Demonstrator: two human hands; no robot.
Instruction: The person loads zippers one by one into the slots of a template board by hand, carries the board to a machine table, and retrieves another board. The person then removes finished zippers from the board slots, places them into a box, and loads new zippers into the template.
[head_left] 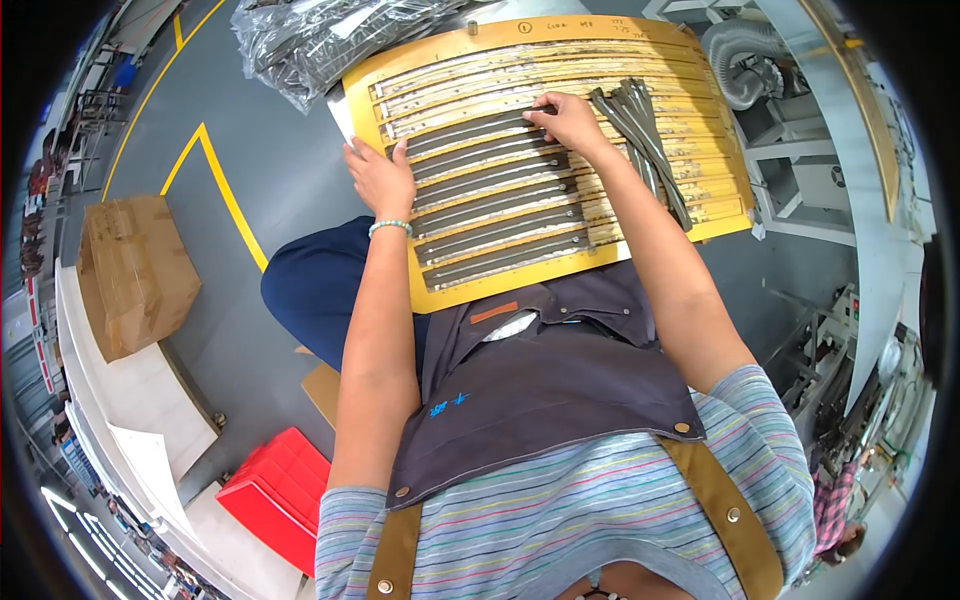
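A yellow slotted board [560, 275] lies in front of me with dark grey zipper strips [500, 188] set side by side in the slots of its lower left part. My right hand [570, 124] pinches the right end of the topmost strip in this set. At the board's left edge my left hand [383, 182] rests with its fingers apart, its thumb beside that strip's left end. A loose pile of similar zippers [645, 140] lies crosswise on the board, right of my right hand. The upper slots hold no dark strips.
A clear plastic bag of dark pieces [300, 50] sits beyond the board's upper left corner. On the left are a cardboard box [140, 270] and a red bin [275, 495]. A ribbed grey hose [740, 60] and white machine frame [800, 165] stand on the right.
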